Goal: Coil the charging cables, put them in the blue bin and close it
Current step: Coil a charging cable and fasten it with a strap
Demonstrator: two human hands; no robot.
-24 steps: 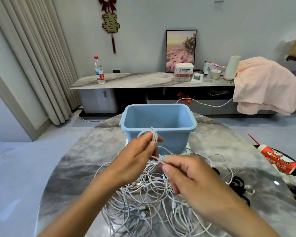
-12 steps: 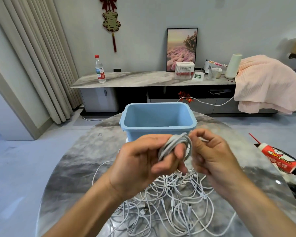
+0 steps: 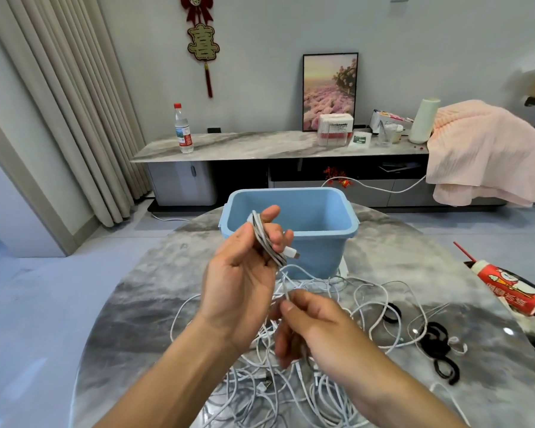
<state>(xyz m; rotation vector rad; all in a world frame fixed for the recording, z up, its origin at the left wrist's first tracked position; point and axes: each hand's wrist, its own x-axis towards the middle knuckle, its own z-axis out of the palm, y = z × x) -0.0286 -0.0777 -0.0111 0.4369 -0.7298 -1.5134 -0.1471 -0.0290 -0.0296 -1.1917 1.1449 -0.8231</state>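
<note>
My left hand (image 3: 241,273) holds a coiled white charging cable (image 3: 264,239) upright between thumb and fingers, its plug end sticking out to the right. From the coil a loose strand runs down to my right hand (image 3: 309,322), which pinches it below. The blue bin (image 3: 322,251) stands open and empty just behind my hands on the round marble table (image 3: 155,291). A tangled heap of white cables (image 3: 291,384) lies on the table under my forearms. No lid is in view.
Black cables (image 3: 439,344) lie on the table at the right. A red and white tube (image 3: 513,285) lies at the table's right edge. Behind the table stands a low cabinet (image 3: 260,146) with a water bottle (image 3: 183,128), boxes and a pink blanket (image 3: 488,149).
My right hand has dropped from beside the coil to lower down, now pinching the trailing strand. My left hand has turned and lifted the coil a little, and the plug end now shows.
</note>
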